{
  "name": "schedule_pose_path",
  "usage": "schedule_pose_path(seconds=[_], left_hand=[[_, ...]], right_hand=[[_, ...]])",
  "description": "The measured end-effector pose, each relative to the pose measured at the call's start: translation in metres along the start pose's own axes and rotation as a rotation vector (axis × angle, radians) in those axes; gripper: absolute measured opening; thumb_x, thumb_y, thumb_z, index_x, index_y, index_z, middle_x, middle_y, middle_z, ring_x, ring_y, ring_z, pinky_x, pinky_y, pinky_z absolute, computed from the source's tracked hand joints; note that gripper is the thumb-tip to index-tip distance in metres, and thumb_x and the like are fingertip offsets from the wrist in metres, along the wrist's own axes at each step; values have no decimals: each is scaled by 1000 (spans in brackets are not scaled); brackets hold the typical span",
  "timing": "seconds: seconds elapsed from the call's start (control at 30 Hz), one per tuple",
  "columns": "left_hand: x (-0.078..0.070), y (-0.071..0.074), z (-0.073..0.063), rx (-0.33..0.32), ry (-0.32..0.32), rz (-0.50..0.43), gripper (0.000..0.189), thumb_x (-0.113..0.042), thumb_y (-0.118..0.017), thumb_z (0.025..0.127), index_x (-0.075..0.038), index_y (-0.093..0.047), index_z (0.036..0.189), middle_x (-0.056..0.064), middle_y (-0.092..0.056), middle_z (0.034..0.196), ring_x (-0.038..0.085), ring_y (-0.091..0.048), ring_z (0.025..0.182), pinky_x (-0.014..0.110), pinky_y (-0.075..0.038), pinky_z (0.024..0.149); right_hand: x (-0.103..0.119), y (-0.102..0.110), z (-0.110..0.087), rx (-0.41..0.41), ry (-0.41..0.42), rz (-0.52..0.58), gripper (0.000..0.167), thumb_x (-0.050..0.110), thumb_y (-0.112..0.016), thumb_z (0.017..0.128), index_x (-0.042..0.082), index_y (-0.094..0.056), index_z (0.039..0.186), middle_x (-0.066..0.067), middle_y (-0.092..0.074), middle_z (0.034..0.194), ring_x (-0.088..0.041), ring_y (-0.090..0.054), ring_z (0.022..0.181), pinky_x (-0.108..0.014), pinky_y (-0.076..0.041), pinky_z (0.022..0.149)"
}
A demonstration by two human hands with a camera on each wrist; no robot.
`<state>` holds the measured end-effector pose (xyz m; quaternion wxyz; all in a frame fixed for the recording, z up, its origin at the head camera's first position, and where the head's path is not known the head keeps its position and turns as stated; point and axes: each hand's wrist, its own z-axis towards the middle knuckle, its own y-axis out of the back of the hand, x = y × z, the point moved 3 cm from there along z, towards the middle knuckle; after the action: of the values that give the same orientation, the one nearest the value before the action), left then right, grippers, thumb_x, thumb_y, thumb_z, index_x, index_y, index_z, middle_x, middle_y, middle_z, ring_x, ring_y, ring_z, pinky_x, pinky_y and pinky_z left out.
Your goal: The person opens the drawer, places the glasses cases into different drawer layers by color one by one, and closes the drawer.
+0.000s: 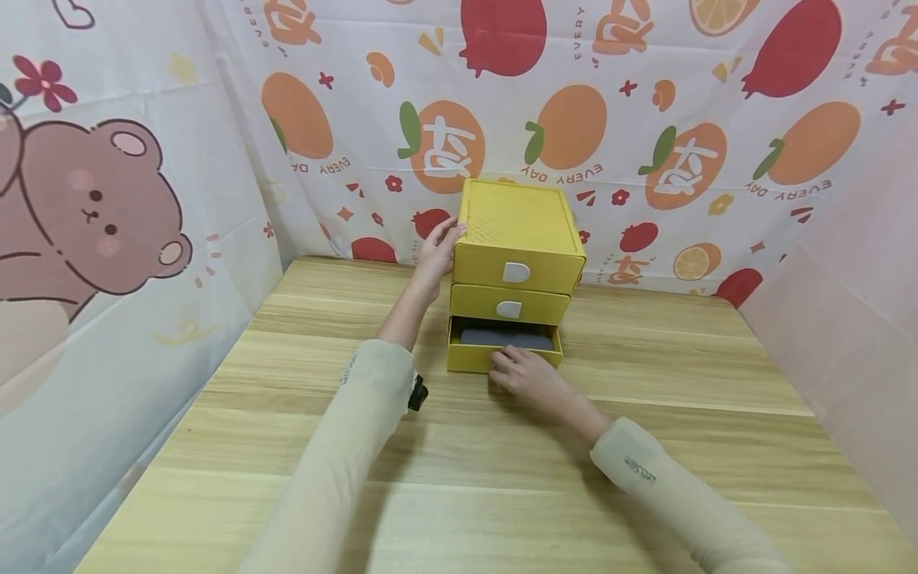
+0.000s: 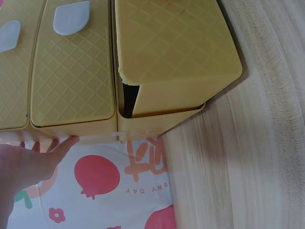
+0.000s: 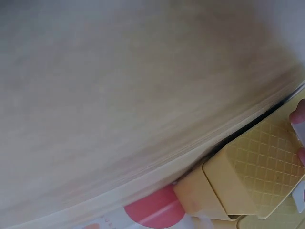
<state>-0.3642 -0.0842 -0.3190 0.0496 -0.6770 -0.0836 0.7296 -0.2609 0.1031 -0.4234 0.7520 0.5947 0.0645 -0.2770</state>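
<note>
A yellow three-tier drawer unit (image 1: 519, 211) stands at the back of the table. Its bottom drawer (image 1: 466, 359) is pulled part way out, with a dark grey flat thing (image 1: 502, 337) lying inside. My left hand (image 1: 436, 255) rests against the unit's left side near the top; in the left wrist view its fingers are extended along the side wall. At the bottom drawer's front, my right hand (image 1: 529, 376) pinches the white handle (image 3: 299, 132) between its fingertips. The upper two drawers, with white handles (image 1: 515, 273), are closed.
The wooden table (image 1: 466, 494) reaches back to a fruit-print cloth (image 1: 645, 48) hanging just behind the unit. A bear-print cloth (image 1: 93, 207) hangs on the left side, and a pale cloth (image 1: 853, 263) on the right. A small black clip (image 1: 417, 394) sits at the left cuff.
</note>
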Motion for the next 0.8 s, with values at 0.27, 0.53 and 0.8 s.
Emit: schedule_pose_path(seconds=[0.27, 0.53, 0.8], left_hand=[[0, -1, 1, -4, 7, -5, 52, -37, -59, 88, -21, -46, 136, -2, -46, 130, 12, -46, 89, 28, -39, 69], [1, 0, 2, -8, 5, 16, 55, -39, -59, 88, -21, -44, 137, -3, -46, 130, 10, -44, 84, 25, -37, 65], [1, -1, 2, -8, 5, 18, 53, -39, -58, 88, -22, -45, 136, -3, -45, 130, 12, -45, 88, 25, -37, 66]], right_hand=[[-5, 0, 3, 1, -48, 63, 14, -2, -61, 80, 9, -63, 88, -7, -51, 102, -22, -46, 89, -32, -44, 74], [-12, -1, 7, -15, -63, 80, 21, -8, -57, 76, 9, -63, 88, -6, -51, 95, -22, -46, 87, -31, -43, 72], [-16, -2, 11, 6, -111, 90, 17, -6, -62, 79, 8, -65, 89, -6, -53, 99, -22, -46, 88, -30, -45, 70]])
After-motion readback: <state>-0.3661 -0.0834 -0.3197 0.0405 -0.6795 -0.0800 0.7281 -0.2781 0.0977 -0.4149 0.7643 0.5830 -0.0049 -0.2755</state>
